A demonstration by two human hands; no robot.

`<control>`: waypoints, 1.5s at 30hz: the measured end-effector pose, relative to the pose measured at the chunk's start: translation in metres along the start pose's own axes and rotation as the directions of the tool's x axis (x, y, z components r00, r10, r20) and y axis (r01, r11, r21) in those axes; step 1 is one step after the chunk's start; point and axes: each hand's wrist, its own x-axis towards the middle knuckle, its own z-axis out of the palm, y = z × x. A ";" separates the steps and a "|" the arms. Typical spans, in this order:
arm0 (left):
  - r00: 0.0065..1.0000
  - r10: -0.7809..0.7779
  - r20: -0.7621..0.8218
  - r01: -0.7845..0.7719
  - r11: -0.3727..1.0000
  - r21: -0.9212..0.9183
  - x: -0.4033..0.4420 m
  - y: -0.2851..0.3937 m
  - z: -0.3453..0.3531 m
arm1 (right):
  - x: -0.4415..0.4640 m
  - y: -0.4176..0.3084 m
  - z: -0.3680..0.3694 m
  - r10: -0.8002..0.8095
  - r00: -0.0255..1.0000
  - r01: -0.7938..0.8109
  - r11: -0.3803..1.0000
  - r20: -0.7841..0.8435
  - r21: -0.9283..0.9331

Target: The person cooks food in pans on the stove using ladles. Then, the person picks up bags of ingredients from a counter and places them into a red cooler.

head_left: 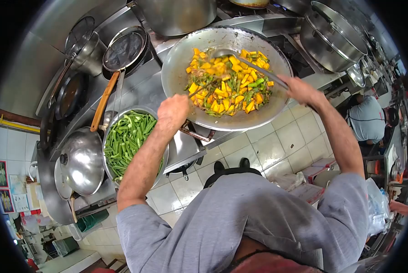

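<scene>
A ladle (258, 69) lies over the wok (174, 73), its long axis slanting from the right hand (304, 89) up and left, with the bowl end pointing away from the person, toward the far left part of the wok. The right fist is closed round its handle. The left hand (173, 111), at the wok's near left rim, is curled round a second thin tool (199, 90), which slants up and right into the food; its far end is blurred, so its shape cannot be told. Below both tools, orange chunks (250, 106) mixed with green pieces fill the middle of the wok.

Just beside the wok, beneath the left forearm, a basin (166, 164) holds cut green beans (127, 139). Near it are a domed metal lid (82, 159) and a wooden-handled strainer (124, 48). Large pots stand behind. Wall papers (19, 195) at far left carry print too small to read. Another person (368, 118) is at right.
</scene>
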 end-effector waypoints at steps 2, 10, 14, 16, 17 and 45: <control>0.999 -0.042 -0.022 0.043 0.999 0.028 -0.011 -0.009 0.001 | -0.037 -0.010 -0.008 0.012 1.000 -0.013 0.997 -0.011 -0.078; 0.935 -0.150 -0.321 0.138 0.989 -0.062 -0.055 0.011 -0.060 | -0.042 0.047 -0.044 -0.067 0.996 0.067 0.998 -0.056 -0.017; 0.794 -0.201 -0.574 -0.081 0.900 -0.427 -0.018 0.041 -0.065 | -0.009 0.048 -0.053 0.020 0.953 -0.207 0.774 0.304 0.598; 0.689 -0.281 -0.668 -0.256 0.767 -0.588 0.011 0.056 -0.052 | -0.001 0.048 -0.057 -0.089 0.946 -0.209 0.570 0.312 0.795; 0.633 -0.416 -0.653 -0.411 0.534 -0.739 0.028 0.070 -0.046 | 0.002 0.048 -0.059 -0.175 0.939 -0.231 0.315 0.295 0.921; 0.229 -0.508 -0.830 -0.377 0.740 -0.557 0.118 0.039 -0.079 | 0.067 -0.137 -0.144 -0.759 0.651 0.750 0.641 -0.009 0.163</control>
